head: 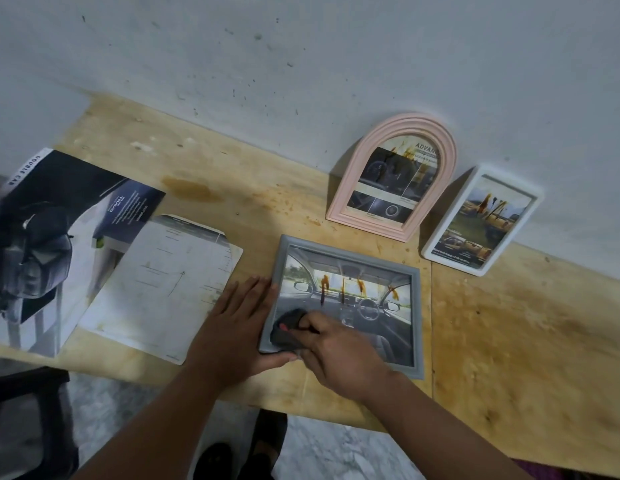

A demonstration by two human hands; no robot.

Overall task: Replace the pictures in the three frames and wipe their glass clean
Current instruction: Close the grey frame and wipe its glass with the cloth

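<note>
Grey frame (346,306): laid flat, glass up, near-centre of desk (509,341); long axis runs left–right, slightly skewed. Car-interior pic behind glass; brown drip stains (360,285) seen in a row across far half of glass.

Dark cloth (289,329): bunched at near-left corner of glass, pinched under fingers (310,323) of right hand (336,355). Stains lie far and right of cloth, so next wipe is judged to run away from body, diagonally toward far-right.

Right hand: nearer to stains; fingers curled round cloth, knuckles up, forearm entering from near-right.

Left hand (232,327): laid flat, fingers straight and together, pressed against frame's left edge; thumb tucked along near-left corner. Nothing gripped; frame appears steadied.

Pink arched frame (346,202) and white frame (436,244): propped against wall (301,64), far-right, apart from grey frame; glass on both also stained.

Loose prints (163,289): left on desk, beside left hand.
</note>
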